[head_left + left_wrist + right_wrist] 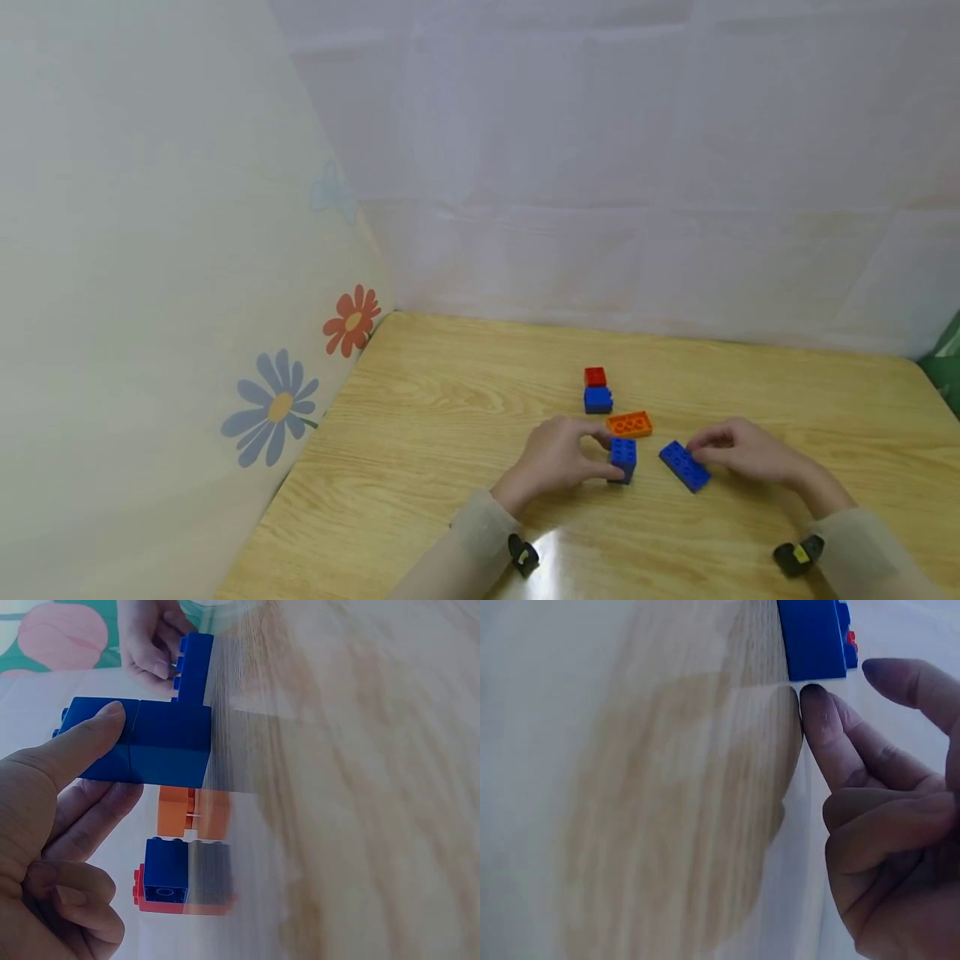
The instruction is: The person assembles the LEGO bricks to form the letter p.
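My left hand [555,457] pinches a stack of two blue toy bricks [623,461] between thumb and fingers, studs facing up. The left wrist view shows the thumb across the side of the stack [161,746], over the upper brick. To its right a longer blue brick [684,467] lies on the table, studs up and turned at an angle. My right hand [742,454] is beside that brick's right side. In the right wrist view its fingertips [815,697] are right at the end of the blue brick [815,641], with thumb and finger spread apart.
An orange brick [630,424] lies just behind the stack. Farther back are a small blue brick [597,401] and a red brick [595,377], close together. The wooden table [420,400] meets a pale cloth [525,258] at the back and a flower-printed sheet [180,333] at left.
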Demonstrator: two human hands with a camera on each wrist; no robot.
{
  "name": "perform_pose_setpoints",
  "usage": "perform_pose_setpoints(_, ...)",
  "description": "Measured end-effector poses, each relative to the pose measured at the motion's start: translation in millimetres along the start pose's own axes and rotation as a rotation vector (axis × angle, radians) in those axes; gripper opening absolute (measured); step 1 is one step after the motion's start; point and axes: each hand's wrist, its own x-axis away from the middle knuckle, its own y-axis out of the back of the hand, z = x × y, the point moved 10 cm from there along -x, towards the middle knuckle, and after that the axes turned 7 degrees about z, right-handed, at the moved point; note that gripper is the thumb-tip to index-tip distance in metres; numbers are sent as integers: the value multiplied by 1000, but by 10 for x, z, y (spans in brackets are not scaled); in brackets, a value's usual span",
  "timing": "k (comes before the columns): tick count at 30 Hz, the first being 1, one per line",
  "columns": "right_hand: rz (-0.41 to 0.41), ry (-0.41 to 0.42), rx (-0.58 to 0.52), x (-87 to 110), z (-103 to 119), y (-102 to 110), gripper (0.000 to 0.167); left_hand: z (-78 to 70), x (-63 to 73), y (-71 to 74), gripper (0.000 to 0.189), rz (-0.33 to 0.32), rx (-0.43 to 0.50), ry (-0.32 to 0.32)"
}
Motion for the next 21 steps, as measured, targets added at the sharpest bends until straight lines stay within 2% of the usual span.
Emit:
perform_pose_setpoints(10,-164,-28,96,121,114,34,33,4,-5,-2,37,-2,0,-4)
perform_pose_setpoints(16,-244,-125,120,189,183,-31,53,18,-15,-8,35,-8,-5,-8)
perform_pose_setpoints(21,-250,-190,178,193,214,-122,62,14,-16,0,34,-14,3,-19)
